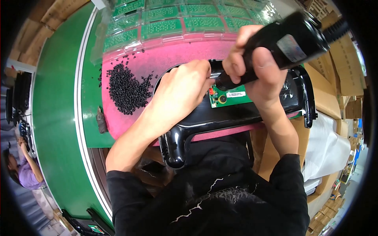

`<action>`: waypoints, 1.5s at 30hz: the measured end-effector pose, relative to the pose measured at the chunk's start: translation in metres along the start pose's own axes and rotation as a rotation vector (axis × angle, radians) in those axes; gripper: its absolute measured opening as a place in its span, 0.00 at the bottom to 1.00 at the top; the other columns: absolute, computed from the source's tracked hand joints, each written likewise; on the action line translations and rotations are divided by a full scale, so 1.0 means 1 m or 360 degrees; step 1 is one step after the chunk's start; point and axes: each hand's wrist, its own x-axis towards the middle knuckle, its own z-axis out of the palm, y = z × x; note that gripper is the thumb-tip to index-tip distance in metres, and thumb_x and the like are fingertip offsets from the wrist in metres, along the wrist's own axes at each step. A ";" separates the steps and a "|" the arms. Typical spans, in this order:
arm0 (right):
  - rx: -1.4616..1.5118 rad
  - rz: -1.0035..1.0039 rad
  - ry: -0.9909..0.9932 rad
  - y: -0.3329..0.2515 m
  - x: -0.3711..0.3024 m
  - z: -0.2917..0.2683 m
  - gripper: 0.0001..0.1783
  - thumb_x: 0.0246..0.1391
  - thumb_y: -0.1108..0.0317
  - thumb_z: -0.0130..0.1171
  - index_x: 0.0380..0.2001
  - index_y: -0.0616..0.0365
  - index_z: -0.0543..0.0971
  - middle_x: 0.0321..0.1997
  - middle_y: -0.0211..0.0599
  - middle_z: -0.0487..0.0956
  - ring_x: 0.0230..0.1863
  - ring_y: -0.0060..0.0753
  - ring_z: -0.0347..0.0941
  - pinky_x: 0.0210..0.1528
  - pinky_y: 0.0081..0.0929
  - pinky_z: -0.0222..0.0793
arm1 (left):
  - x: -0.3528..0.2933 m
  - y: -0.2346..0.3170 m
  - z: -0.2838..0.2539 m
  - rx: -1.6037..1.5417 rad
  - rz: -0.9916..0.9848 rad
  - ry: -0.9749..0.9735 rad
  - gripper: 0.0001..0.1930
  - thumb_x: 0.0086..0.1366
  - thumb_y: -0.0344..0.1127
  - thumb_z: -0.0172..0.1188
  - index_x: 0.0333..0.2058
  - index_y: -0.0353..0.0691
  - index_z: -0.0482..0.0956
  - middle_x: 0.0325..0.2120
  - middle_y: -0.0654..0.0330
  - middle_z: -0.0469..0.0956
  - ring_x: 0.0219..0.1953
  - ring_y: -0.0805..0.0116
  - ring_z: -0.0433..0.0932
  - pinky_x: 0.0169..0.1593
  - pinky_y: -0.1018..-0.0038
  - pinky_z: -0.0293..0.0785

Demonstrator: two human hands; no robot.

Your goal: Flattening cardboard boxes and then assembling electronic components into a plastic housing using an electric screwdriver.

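My right hand grips a thick black electric screwdriver, tilted so its front end points down and left. The screwdriver's tip is hidden behind my fingers. Close by its front end, my left hand is closed with its fingertips pinched together; what they hold, if anything, cannot be seen. Both hands are over a glossy black plastic housing. Inside it lies a green circuit board with a red connector and a white label. A heap of small black screws is spread left of my left hand on a pink mat.
Clear trays of green circuit boards stand behind the mat. A small dark grey lump lies left of it on the green table. Another housing is at lower left, a person farther left. Cardboard boxes line the right.
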 end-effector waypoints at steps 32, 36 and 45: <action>0.0052 0.0097 0.0120 -0.028 -0.026 -0.006 0.32 0.47 0.36 0.51 0.34 0.57 0.67 0.13 0.25 0.64 0.11 0.19 0.57 0.17 0.20 0.55 | 0.009 0.010 -0.002 -0.0576 -0.0080 0.0261 0.06 0.61 0.30 0.56 0.30 0.34 0.77 0.21 0.57 0.78 0.22 0.72 0.76 0.28 0.78 0.71; 0.0108 0.0085 0.0112 -0.020 -0.028 -0.004 0.32 0.47 0.36 0.51 0.34 0.57 0.66 0.13 0.25 0.64 0.11 0.19 0.57 0.17 0.21 0.55 | 0.007 0.004 -0.002 -0.0401 -0.0006 0.0220 0.06 0.60 0.30 0.55 0.29 0.33 0.76 0.19 0.56 0.75 0.20 0.69 0.74 0.25 0.77 0.69; 0.0296 0.0167 -0.0010 -0.019 -0.030 -0.006 0.31 0.47 0.37 0.56 0.35 0.56 0.65 0.16 0.25 0.66 0.12 0.18 0.59 0.18 0.19 0.55 | 0.006 0.001 0.000 -0.0329 0.0007 0.0187 0.06 0.59 0.30 0.55 0.30 0.33 0.75 0.20 0.56 0.76 0.19 0.67 0.75 0.22 0.76 0.69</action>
